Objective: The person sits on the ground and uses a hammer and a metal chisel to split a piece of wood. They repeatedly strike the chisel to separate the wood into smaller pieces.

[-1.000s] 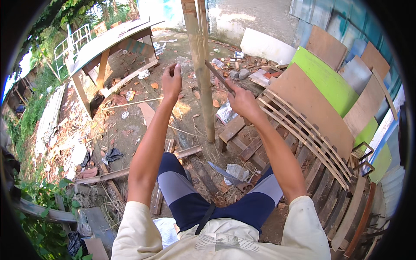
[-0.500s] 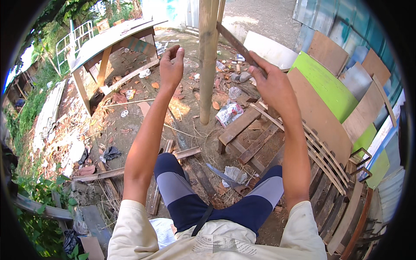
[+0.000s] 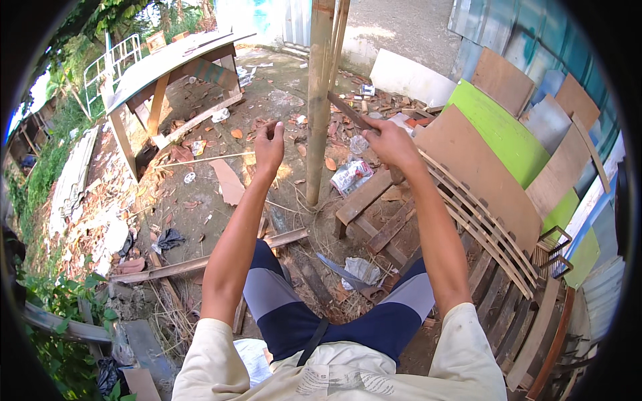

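An upright bamboo pole (image 3: 316,127) stands in front of me, with a thinner strip (image 3: 339,40) split away along its upper right side. My right hand (image 3: 391,147) grips a long dark-bladed knife (image 3: 348,111). Its blade slants up to the left and meets the pole where the strip parts from it; most of the handle is hidden in my fist. To the left of the pole, my left hand (image 3: 269,148) is raised with nothing in it. Its fingers are loosely bent, apart from the thumb, and do not touch the bamboo.
Between my knees lies a curved blade (image 3: 342,270) beside a crumpled white bag (image 3: 363,270). Wooden slats (image 3: 478,224) and a low wooden frame (image 3: 364,197) are at right, before leaning boards (image 3: 491,170). A slanted table (image 3: 180,60) stands far left. Leaves and scraps litter the ground.
My right hand and the knife have moved down and left. The pole's lower end has dropped a little. My left hand has come lower and slightly right, still empty.
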The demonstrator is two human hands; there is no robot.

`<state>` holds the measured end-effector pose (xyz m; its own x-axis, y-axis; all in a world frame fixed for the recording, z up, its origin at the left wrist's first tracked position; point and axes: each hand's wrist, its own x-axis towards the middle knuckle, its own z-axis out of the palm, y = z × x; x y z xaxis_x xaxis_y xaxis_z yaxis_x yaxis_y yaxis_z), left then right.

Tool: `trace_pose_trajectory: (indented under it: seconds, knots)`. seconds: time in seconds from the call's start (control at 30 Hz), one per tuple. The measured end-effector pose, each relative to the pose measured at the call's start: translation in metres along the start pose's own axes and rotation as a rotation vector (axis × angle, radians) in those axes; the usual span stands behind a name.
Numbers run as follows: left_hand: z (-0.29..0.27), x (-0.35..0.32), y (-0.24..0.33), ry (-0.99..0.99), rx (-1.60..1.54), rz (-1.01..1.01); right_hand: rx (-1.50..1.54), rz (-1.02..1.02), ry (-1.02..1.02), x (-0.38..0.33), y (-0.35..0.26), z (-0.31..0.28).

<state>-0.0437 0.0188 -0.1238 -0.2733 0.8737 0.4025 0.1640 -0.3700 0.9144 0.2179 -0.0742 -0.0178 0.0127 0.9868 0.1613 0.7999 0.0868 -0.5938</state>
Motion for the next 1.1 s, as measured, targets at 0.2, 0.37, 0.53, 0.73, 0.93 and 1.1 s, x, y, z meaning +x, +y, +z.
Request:
trace_pose_trajectory:
  seconds: [0.2,0.37,0.53,0.73,0.93,1.1]
  knots:
    - [-0.004,0.019,0.014,0.042,-0.011,0.059,-0.062,-0.029,-0.01,-0.033,-0.075,-0.105]
    - [0.003,0.014,0.007,0.025,-0.011,0.076,-0.189,-0.032,-0.191,0.008,-0.016,-0.03]
    - [-0.006,0.012,0.008,-0.018,0.008,0.082,-0.099,0.048,-0.243,-0.01,0.003,0.017]
    - [0.01,0.048,0.051,0.024,0.089,0.251,0.082,0.048,-0.143,-0.047,0.012,0.041]
    - [0.037,0.055,0.118,0.049,-0.02,0.281,0.433,0.399,-0.365,-0.09,0.035,0.105]
    - [0.049,0.049,0.108,0.066,-0.067,0.382,0.677,0.404,-0.301,-0.11,0.051,0.153]
